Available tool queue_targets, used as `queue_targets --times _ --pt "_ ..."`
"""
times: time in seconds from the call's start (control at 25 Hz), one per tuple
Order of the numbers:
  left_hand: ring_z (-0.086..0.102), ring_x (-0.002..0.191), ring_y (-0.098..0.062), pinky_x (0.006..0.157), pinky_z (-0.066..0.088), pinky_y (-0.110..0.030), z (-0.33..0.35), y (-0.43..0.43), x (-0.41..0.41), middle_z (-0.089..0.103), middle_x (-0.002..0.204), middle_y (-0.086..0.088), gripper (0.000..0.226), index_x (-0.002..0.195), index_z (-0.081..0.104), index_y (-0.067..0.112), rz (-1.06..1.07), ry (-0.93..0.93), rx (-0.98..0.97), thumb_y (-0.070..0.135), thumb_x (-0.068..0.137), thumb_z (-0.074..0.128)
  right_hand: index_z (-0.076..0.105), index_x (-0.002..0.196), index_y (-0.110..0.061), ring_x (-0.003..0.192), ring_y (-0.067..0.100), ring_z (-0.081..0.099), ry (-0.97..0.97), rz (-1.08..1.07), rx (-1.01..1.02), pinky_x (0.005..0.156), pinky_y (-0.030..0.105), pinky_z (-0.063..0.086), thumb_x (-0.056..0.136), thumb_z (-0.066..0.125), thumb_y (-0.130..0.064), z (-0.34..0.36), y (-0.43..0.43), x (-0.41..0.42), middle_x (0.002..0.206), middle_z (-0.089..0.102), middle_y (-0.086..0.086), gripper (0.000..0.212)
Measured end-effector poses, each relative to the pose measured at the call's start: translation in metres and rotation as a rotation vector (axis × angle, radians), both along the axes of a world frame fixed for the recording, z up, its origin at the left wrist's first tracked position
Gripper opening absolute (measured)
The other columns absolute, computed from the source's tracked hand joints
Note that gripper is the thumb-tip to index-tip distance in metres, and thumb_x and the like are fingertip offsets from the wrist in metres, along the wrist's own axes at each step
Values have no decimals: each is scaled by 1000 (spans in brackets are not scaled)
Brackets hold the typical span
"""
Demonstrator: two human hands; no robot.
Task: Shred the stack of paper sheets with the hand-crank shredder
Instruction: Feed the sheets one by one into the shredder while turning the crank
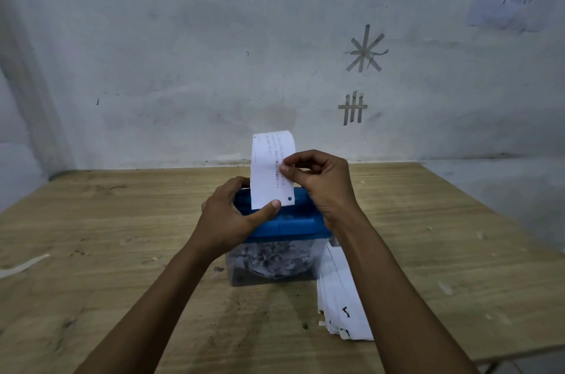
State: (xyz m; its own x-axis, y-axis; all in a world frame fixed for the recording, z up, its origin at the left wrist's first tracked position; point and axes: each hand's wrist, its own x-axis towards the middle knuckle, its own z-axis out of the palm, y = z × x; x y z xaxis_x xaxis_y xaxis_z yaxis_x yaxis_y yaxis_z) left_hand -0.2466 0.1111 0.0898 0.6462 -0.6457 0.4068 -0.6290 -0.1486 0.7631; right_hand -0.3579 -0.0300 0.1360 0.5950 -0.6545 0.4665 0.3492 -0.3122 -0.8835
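Gripping the shredder [293, 222] by the left end of its blue top, the left hand [227, 214] curls its fingers over the far edge. Its thumb lies along the front, with the tip touching the bottom edge of the sheet [269, 172]. The shredder stands on the wooden table [91, 220], directly in front of the person, and its clear bin [275, 260] already holds a mass of shreds.

The sheet is a narrow printed strip standing nearly upright above the top, its long axis vertical. Its lower end is at the feed opening and its upper end curls slightly backward. The right hand [321, 184] pinches the strip's right edge about halfway up, between thumb and bent fingers.

The coming move seems to depend on that vertical line: the strip has to go straight down into the opening, and the right hand is better placed to steer it. The crank is not visible and may be hidden behind the right hand. The stack [339, 306] of remaining sheets lies flat just to the right of the bin, partly under the right forearm.
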Motion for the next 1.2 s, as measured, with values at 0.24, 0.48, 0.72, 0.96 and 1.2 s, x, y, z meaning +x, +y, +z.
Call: queue_targets --times 0.24,0.48,0.72,0.96,1.2 --pt "59 109 -8 92 53 -29 6 5 -3 62 125 16 72 130 52 38 -32 24 37 73 70 71 77 78 -15 86 12 74 13 -8 -18 78 27 60 77 82 3 0 3 2 84 78 -4 19" --pt "60 97 2 74 44 -10 37 6 2 65 107 19 24 109 63 35 -115 187 65 25 90 74 77 80 -17 90 13 74 -27 0 -21 81 25 59 78 81 3 0 2 3 87 78 -4 20" --pt "62 102 -8 84 49 -24 32 -4 -7 68 115 6 28 125 66 21 -26 202 -48 18 97 66 75 88 -15 94 9 73 -62 8 22 82 20 56 84 76 2 -1 2 -5 92 78 -3 17" --pt "61 110 -17 94 51 -35 17 -5 -8 64 117 9 38 133 63 22 55 133 -58 18 95 67 66 99 -24 98 1 62 237 -252 -39 91 29 54 90 71 -39 -43 -3 -53 99 68 -11 18" --pt "64 107 -17 94 55 -39 13 -3 -9 68 118 6 39 132 63 22 72 81 -65 17 94 68 52 118 -31 89 11 67 551 -279 8 70 26 52 74 55 -81 -58 5 -76 99 68 -1 66"
